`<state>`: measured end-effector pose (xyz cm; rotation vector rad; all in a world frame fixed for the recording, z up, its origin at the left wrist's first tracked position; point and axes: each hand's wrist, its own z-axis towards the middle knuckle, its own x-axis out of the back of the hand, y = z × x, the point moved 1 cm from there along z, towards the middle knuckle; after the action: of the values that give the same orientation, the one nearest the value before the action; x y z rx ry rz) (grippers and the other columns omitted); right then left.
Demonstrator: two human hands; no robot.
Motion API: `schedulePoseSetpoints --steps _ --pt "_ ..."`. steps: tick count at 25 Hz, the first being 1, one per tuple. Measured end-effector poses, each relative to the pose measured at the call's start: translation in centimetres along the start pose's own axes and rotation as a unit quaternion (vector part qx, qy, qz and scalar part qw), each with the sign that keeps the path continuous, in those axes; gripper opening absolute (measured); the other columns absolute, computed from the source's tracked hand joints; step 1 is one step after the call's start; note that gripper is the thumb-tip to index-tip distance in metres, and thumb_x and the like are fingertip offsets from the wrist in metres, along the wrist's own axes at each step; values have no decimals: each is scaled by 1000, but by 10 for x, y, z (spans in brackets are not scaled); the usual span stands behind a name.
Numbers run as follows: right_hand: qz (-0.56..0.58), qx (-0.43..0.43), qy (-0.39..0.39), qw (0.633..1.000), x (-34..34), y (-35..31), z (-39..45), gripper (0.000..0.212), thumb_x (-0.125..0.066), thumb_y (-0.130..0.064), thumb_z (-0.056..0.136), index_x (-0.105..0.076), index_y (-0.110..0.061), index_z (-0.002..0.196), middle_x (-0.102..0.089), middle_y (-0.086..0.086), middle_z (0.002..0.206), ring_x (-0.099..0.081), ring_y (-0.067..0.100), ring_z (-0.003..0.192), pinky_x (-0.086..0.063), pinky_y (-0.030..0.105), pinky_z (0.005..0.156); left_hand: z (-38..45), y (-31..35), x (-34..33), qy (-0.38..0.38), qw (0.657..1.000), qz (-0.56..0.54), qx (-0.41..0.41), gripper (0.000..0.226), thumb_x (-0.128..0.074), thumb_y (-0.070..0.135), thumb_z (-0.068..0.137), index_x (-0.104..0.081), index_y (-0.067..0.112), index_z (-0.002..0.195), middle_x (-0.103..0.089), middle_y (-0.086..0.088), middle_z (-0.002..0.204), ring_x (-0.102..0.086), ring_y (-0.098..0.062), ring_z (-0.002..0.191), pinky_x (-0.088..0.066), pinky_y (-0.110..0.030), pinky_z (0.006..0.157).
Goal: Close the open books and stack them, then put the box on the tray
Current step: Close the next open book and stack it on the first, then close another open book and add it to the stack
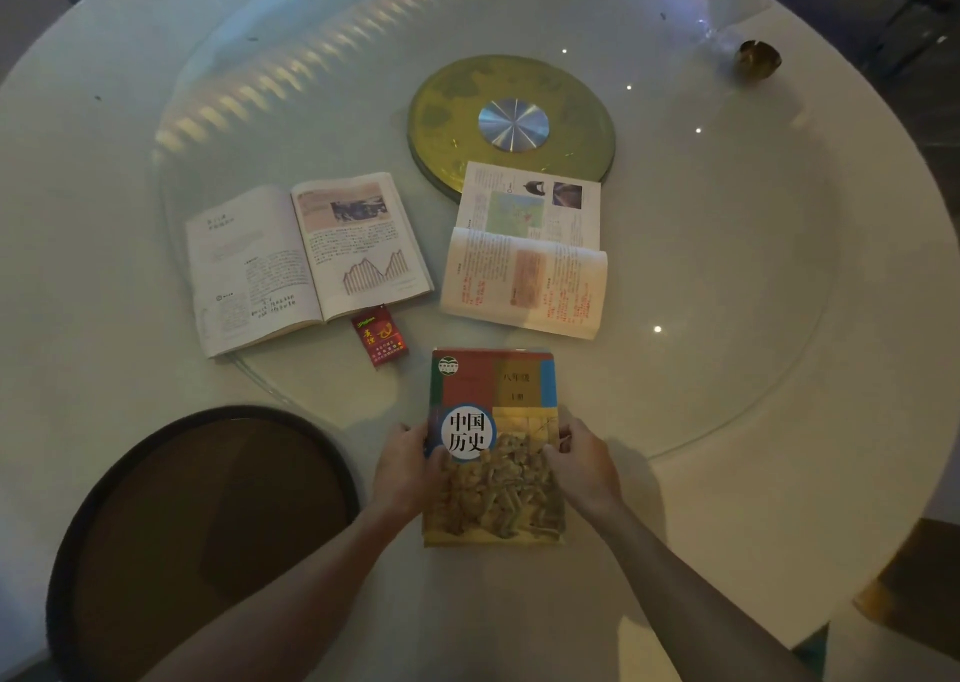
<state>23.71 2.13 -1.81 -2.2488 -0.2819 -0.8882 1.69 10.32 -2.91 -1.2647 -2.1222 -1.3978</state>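
Both hands, left hand [408, 465] and right hand [584, 465], clamp fingers on the closed book [496, 452] beside the tray [78, 525]. Next: close the two open books [306, 260] [524, 265]; the red box [380, 336] waits between.

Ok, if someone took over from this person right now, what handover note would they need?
Left hand and right hand grip the side edges of the closed history book, which lies flat near the table's front.
Done: one book closed.
Left: the open book with the graph and the open book with red text lie further back, unclosed and unstacked.
The small red box sits between them on the table; the dark round tray, front left, holds nothing visible.
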Motion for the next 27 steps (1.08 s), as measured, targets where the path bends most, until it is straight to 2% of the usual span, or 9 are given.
schedulePoseSetpoints --steps 4,8,10,13,16,19,22,25,27 --pt "-58 29 7 998 18 -3 19 10 -55 -31 91 -56 -23 86 -64 -1 80 -61 18 72 -49 37 57 8 7 6 48 996 66 -29 29 -63 39 91 -64 25 117 -59 6 92 -60 -11 80 -58 -33 69" --pt "63 -26 61 996 53 -15 71 17 -59 -26 97 -68 -16 88 -71 5 87 -68 26 85 -58 46 77 40 43 23 94 993 45 -56 19 -60 36 96 -66 21 106 -64 4 82 -61 -11 69 -55 -32 62" --pt "134 -36 58 989 70 -25 98 13 -62 -28 98 -69 -18 100 -73 5 101 -68 22 91 -59 42 80 68 67 29 103 993 -17 -53 24 -63 31 95 -66 16 113 -66 -1 96 -64 -16 81 -53 -30 67" --pt "239 -43 33 970 89 -42 135 37 -68 -35 95 -64 -16 127 -70 -1 123 -67 16 109 -59 37 92 122 100 31 65 991 -118 -7 53 -69 29 89 -54 13 138 -59 -2 125 -61 -19 107 -51 -30 82" --pt "293 -43 16 955 99 -56 159 29 -67 -26 97 -67 -16 124 -73 2 123 -70 14 106 -59 35 90 159 118 34 38 980 -191 43 66 -75 36 80 -50 22 140 -60 -1 130 -60 -20 120 -55 -44 99" --pt "306 -45 -19 951 101 -60 171 27 -64 -23 99 -69 -13 124 -74 3 123 -68 12 102 -51 25 78 178 121 35 41 975 -201 89 59 -74 46 79 -58 20 130 -68 0 117 -65 -22 113 -59 -43 91" --pt "317 -55 -10 947 104 -49 176 25 -59 -19 101 -73 -12 120 -76 4 121 -71 19 105 -49 23 74 172 122 37 23 964 -239 111 36 -63 33 96 -68 9 122 -70 0 104 -68 -19 102 -54 -23 70" --pt "320 -76 -17 944 116 -34 171 23 -62 -20 100 -73 -10 117 -78 5 115 -72 30 110 -55 35 87 157 122 44 44 955 -280 85 28 -60 26 100 -70 6 117 -72 -3 101 -71 -19 95 -57 -26 71" --pt "325 -81 -12 942 124 -27 157 26 -66 -17 98 -69 -10 123 -77 5 115 -74 25 107 -60 44 97 145 128 48 28 948 -309 72 23 -61 23 99 -71 7 112 -75 -7 101 -74 -22 89 -62 -33 75"
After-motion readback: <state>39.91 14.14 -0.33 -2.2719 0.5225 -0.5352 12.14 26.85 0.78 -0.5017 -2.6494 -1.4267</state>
